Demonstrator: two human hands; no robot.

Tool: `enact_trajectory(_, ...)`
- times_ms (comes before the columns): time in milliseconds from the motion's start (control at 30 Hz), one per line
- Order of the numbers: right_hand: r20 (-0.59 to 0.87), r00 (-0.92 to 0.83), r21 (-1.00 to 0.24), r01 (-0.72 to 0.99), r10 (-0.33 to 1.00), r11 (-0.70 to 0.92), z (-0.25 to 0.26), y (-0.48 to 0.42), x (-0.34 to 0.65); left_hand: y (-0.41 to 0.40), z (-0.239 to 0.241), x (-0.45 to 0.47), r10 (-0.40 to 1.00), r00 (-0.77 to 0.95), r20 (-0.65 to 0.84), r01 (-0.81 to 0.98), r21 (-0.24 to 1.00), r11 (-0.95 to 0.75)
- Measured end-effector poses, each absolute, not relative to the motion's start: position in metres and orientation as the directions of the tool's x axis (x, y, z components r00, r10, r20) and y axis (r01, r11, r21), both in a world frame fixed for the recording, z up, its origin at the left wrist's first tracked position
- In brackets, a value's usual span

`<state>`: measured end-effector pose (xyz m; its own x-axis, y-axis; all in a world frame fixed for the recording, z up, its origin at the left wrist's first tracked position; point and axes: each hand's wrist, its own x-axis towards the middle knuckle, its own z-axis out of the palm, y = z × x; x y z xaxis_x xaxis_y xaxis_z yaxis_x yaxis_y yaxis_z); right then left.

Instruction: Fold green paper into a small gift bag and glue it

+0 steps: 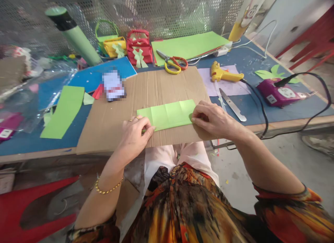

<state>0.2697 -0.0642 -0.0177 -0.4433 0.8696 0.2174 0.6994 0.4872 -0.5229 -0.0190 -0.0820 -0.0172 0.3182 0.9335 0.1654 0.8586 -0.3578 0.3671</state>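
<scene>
A light green paper strip (171, 114) lies on a sheet of brown cardboard (109, 123) at the table's front edge. Several upright creases cross it, and its lower edge looks folded. My left hand (135, 136) is closed on the strip's lower left corner, thumb and forefinger together. At the opposite end, my right hand (212, 119) pinches the right edge with its fingers curled. Both hands rest low, close to the cardboard.
Scissors (172, 63) lie behind the strip. To the right are a yellow glue gun (225, 74), a knife blade (232, 105) and a purple box (281, 91) with a black cable. Small red (139, 48) and yellow paper bags (114, 47) stand behind. A green cut piece (65, 110) lies left.
</scene>
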Motion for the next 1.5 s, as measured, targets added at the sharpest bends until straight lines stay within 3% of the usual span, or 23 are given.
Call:
enact_trajectory(967, 0.294, -0.386, -0.603, 0.635, 0.875, 0.483, -0.028, -0.065, 0.277, -0.082, -0.012, -0.014, 0.952, 0.288, 0.106, 0.895, 0.323, -0.307)
enact_trajectory(1100, 0.371, -0.386, -0.528, 0.661, 0.845, 0.534, -0.035, -0.07, 0.277, -0.082, -0.01, -0.013, 0.956, 0.281, 0.09, 0.898, 0.326, -0.295)
enact_trajectory(1200, 0.431, -0.455, -0.368, 0.699, 0.779, 0.613, -0.035, -0.076, 0.273, -0.082, -0.007, -0.013, 0.957, 0.286, 0.057, 0.9, 0.326, -0.288)
enact_trajectory(1333, 0.387, -0.624, -0.18, 0.671, 0.679, 0.719, -0.031, -0.08, 0.27, -0.08, -0.006, -0.013, 0.956, 0.291, 0.035, 0.901, 0.326, -0.286)
enact_trajectory(1500, 0.34, -0.683, -0.163, 0.634, 0.646, 0.756, -0.029, -0.078, 0.272, -0.082, -0.009, -0.015, 0.958, 0.277, 0.073, 0.897, 0.338, -0.285)
